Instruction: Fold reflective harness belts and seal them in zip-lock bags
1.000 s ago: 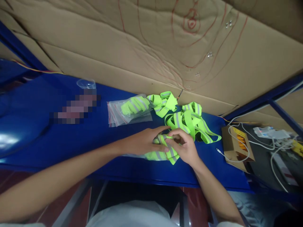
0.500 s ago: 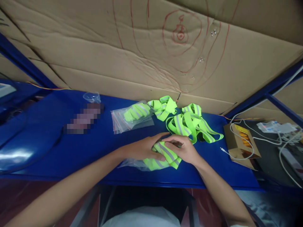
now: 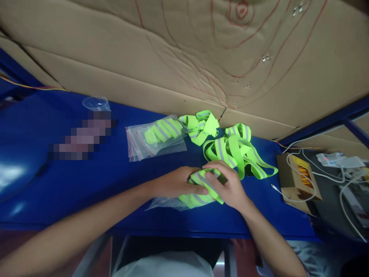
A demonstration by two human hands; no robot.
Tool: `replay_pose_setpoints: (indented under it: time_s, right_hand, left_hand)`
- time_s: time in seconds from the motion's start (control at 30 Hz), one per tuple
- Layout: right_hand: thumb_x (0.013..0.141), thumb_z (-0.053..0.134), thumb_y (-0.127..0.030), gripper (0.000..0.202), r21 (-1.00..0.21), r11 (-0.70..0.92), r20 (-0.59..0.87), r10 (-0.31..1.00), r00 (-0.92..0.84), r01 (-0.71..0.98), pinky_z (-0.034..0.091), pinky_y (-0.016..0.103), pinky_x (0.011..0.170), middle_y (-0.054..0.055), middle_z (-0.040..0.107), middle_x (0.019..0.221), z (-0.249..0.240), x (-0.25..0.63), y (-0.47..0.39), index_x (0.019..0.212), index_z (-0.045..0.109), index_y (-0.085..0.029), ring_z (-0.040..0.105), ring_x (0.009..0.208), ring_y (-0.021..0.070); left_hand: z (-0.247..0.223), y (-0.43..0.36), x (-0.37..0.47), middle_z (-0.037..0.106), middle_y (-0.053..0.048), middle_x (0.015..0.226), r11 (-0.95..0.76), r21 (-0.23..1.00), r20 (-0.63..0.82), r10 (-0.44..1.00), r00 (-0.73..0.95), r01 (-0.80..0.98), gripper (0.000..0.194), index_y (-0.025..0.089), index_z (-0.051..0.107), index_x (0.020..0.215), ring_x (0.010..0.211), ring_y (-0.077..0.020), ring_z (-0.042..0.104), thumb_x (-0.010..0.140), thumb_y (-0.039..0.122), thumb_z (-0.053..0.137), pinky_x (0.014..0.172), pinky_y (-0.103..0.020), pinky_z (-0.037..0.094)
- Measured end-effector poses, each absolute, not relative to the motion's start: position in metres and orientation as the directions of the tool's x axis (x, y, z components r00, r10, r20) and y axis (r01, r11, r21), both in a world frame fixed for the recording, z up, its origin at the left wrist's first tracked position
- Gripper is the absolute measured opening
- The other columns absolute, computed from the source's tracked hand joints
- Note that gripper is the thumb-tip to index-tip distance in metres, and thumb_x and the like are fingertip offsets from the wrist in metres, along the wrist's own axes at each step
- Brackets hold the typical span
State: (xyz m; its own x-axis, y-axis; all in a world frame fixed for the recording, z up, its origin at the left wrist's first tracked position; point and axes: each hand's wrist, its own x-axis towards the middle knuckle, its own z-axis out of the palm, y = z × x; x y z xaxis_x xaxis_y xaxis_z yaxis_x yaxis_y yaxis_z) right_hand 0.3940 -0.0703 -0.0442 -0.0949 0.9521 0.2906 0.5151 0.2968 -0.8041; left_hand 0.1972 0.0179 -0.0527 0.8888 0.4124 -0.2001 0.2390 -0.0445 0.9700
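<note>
My left hand (image 3: pixel 180 181) and my right hand (image 3: pixel 227 184) are closed round a folded yellow-green strap (image 3: pixel 207 181) with a grey stripe, near the front of the blue table. Beneath it lies more yellow-green strap (image 3: pixel 193 201) by a clear plastic bag (image 3: pixel 168 204); whether that strap is inside the bag is unclear. Just behind my right hand, loose yellow-green straps (image 3: pixel 236 152) lie in a heap. Further back is a tangled strap (image 3: pixel 203 127). To its left, a bundled strap (image 3: pixel 163 130) rests in or on clear zip bags (image 3: pixel 135 144).
The blue table (image 3: pixel 115 173) meets a cardboard wall (image 3: pixel 115 57) with red lines. A blurred-out object (image 3: pixel 86 134) and a clear round item (image 3: pixel 96 104) are at the left. An open cardboard box (image 3: pixel 296 181) and white cables (image 3: pixel 328 175) are at the right.
The view has shifted a little. My right hand's fingers now wrap further over the folded strap, and my left hand stays on its left side.
</note>
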Motion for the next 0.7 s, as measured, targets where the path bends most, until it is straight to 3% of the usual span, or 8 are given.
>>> replay_pose_setpoints:
  time_s: [0.2,0.37,0.47,0.57,0.63,0.7]
  right_hand:
    - [0.092,0.075,-0.015,0.017,-0.813,0.360,0.352,0.930,-0.106,0.457,0.059,0.025,0.078,0.002,0.077,0.097,-0.043,0.386,-0.078,0.107,0.077,-0.024,0.073,0.087,0.0143]
    - [0.094,0.068,-0.006,0.033,-0.682,0.460,0.436,0.880,-0.189,0.568,0.061,0.026,0.087,0.005,0.078,0.106,-0.042,0.379,-0.087,0.122,0.073,-0.023,0.075,0.098,0.0166]
    - [0.098,0.061,-0.008,0.037,-0.738,0.389,0.312,0.921,-0.232,0.552,0.061,0.027,0.092,0.005,0.077,0.114,-0.039,0.385,-0.086,0.130,0.067,-0.026,0.075,0.105,0.0167]
    - [0.097,0.067,-0.019,0.045,-0.865,0.236,0.106,0.948,-0.300,0.442,0.058,0.032,0.105,0.007,0.069,0.135,-0.029,0.402,-0.079,0.140,0.056,-0.029,0.067,0.127,0.0200]
    - [0.094,0.074,-0.026,0.047,-0.892,0.199,0.068,0.947,-0.314,0.407,0.052,0.037,0.114,0.009,0.061,0.146,-0.024,0.411,-0.074,0.138,0.058,-0.028,0.056,0.140,0.0241]
    - [0.093,0.075,-0.029,0.038,-0.896,0.203,0.087,0.952,-0.294,0.394,0.053,0.037,0.112,0.007,0.065,0.141,-0.024,0.416,-0.070,0.129,0.065,-0.027,0.061,0.135,0.0242]
  left_hand:
    - [-0.058,0.012,0.192,0.072,-0.002,0.101,0.066,0.982,-0.187,0.399,0.898,0.175,0.047,0.015,0.070,0.114,0.093,-0.0207,0.065,0.081,0.046,0.083,0.077,-0.025,0.047]
    - [-0.061,0.006,0.192,0.074,-0.003,0.110,0.113,0.987,-0.148,0.376,0.915,0.113,0.044,0.017,0.071,0.115,0.104,-0.0227,0.067,0.082,0.044,0.083,0.086,-0.027,0.049]
    - [-0.061,0.008,0.193,0.075,-0.005,0.117,0.184,0.977,-0.170,0.353,0.920,0.110,0.048,0.018,0.071,0.120,0.110,-0.0251,0.067,0.081,0.043,0.084,0.091,-0.030,0.050]
    - [-0.061,0.014,0.191,0.077,-0.005,0.112,0.296,0.945,-0.247,0.355,0.902,0.142,0.051,0.018,0.073,0.121,0.101,-0.0237,0.070,0.079,0.045,0.085,0.084,-0.029,0.052]
    - [-0.061,0.018,0.190,0.077,-0.004,0.105,0.385,0.916,-0.269,0.372,0.888,0.116,0.049,0.018,0.074,0.117,0.093,-0.0211,0.070,0.079,0.046,0.085,0.080,-0.028,0.052]
    - [-0.061,0.021,0.189,0.077,-0.004,0.103,0.451,0.889,-0.270,0.382,0.884,0.077,0.048,0.017,0.075,0.113,0.091,-0.0201,0.070,0.079,0.049,0.085,0.081,-0.028,0.053]
